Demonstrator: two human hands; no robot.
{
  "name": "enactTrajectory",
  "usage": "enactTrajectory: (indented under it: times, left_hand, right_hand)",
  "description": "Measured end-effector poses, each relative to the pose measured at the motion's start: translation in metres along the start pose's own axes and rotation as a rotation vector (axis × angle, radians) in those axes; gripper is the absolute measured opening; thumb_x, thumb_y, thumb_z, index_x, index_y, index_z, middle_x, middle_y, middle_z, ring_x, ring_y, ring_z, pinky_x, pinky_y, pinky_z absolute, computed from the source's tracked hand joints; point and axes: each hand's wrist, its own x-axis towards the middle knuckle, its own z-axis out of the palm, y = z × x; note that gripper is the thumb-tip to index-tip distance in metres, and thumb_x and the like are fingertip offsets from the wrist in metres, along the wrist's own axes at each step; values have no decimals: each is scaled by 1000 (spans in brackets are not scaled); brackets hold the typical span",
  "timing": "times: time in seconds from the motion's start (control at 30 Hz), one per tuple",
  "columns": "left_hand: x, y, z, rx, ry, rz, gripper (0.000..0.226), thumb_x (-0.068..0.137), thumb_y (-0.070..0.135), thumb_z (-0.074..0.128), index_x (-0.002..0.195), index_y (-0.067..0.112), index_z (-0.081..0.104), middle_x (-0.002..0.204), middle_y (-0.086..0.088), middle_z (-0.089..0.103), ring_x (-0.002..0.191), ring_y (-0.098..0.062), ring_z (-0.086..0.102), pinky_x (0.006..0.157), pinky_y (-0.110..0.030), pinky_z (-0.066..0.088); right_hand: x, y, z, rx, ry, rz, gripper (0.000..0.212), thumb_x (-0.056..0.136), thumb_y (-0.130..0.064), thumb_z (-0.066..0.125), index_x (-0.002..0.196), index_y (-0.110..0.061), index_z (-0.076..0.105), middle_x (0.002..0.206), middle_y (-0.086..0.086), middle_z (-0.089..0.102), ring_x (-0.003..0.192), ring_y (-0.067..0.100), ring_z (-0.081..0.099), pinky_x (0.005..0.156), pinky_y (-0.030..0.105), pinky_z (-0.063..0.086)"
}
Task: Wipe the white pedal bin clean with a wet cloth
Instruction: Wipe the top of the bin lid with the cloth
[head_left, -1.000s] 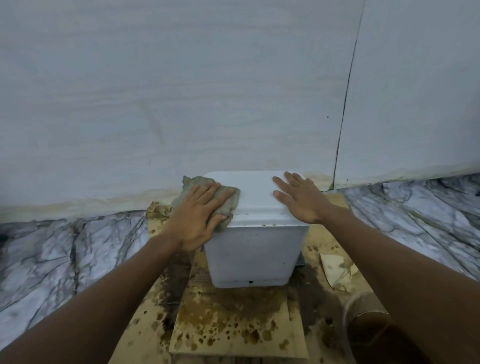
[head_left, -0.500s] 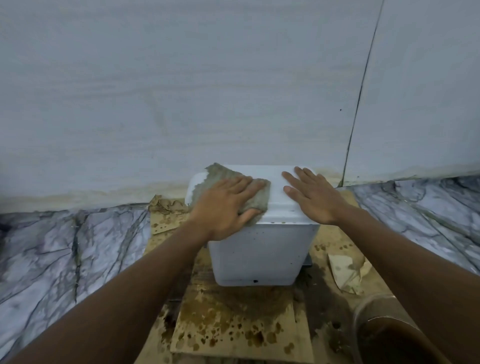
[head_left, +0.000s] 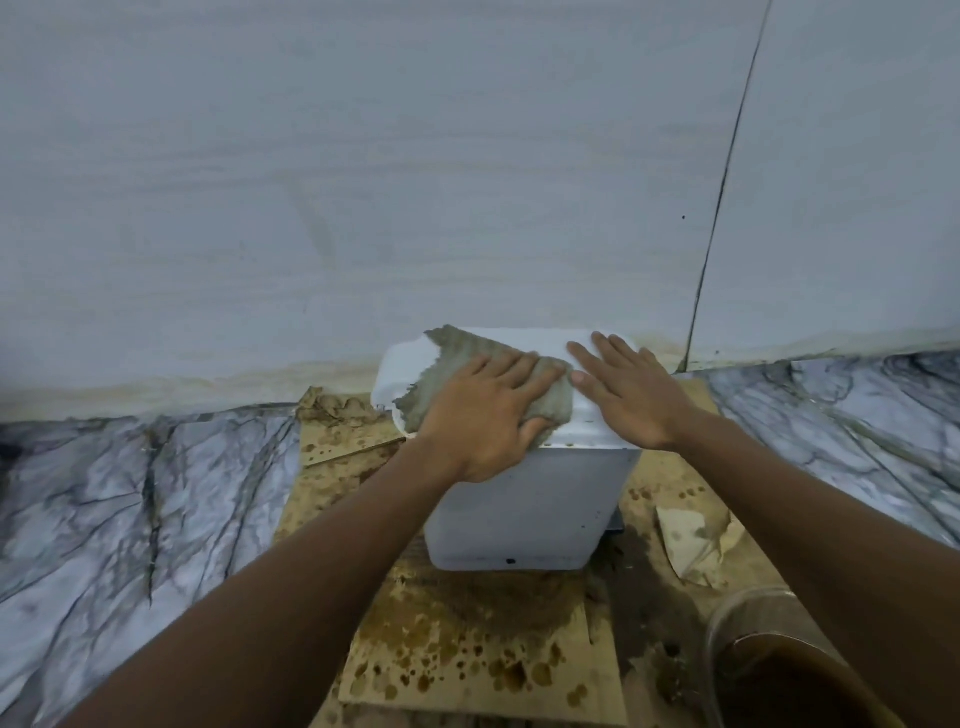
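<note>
Pressing the cloth (head_left: 462, 358) onto the top of the bin (head_left: 524, 514) with my outstretched left hand (head_left: 483, 415), I rest my right hand (head_left: 631, 397) flat and empty just beside it

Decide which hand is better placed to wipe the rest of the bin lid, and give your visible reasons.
Left. The left hand presses the cloth flat on the lid of the white pedal bin; the right hand lies bare on the lid's right side, probably steadying it.
</note>
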Motion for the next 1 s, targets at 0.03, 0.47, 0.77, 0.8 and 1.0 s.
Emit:
enactTrajectory:
  times: [0.03,0.47,0.77,0.8,1.0]
  left_hand:
    - [0,-5,-3,-26,-15,18,62,104,53,23,161,30,10,166,-3,24,153,-23,19,125,-40,13]
    - [-51,-69,-7,-186,112,-84,64,97,53,39,155,27,37,157,-2,43,147,-23,34,123,-39,18]
    - [-32,-53,-8,-99,56,-124,71,95,59,26,157,27,31,159,-3,41,147,-22,32,122,-39,18]
    - [-25,-42,-6,-76,49,-115,70,96,59,24,158,27,29,159,-3,39,148,-22,31,122,-40,19]
    - [-1,-12,-5,-63,-39,-43,66,102,60,23,161,32,8,167,0,20,154,-18,14,125,-36,6]
  right_hand:
    - [0,1,-1,9,5,-8,62,103,-58,10,161,-36,3,170,0,-6,156,15,-10,125,40,-6]
    - [-3,2,-7,149,30,-64,78,90,-73,24,159,-39,16,170,-5,4,156,11,-3,127,37,-3]
    - [3,-8,-1,117,43,-25,64,102,-60,26,160,-35,16,170,-1,2,157,15,-4,127,41,-4]
    - [1,-6,0,118,45,-28,64,102,-60,26,160,-35,15,170,-1,2,156,15,-5,127,41,-4]
    - [-7,6,0,170,60,-46,78,89,-73,20,159,-38,18,170,-5,5,156,11,-3,126,37,-4]
